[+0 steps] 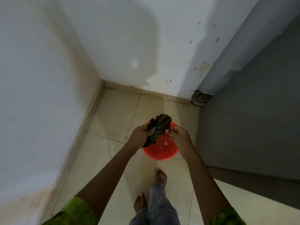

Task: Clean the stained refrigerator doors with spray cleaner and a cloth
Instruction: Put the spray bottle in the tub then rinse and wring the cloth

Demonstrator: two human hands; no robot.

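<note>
Tiled floor, stained wall corner at 12 | left hand and right hand grip clenched on cloth over red bucket | twist firmly, drip inside rim.

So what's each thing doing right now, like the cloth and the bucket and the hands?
Dark cloth: bunched and twisted, held up over the bucket.
Left hand: grip closed on the cloth's left side.
Right hand: grip closed on the cloth's right side.
Orange bucket: upright on the floor, open; whether it holds water is hard to tell.
Black cable: coiled on the floor in the corner.
</note>
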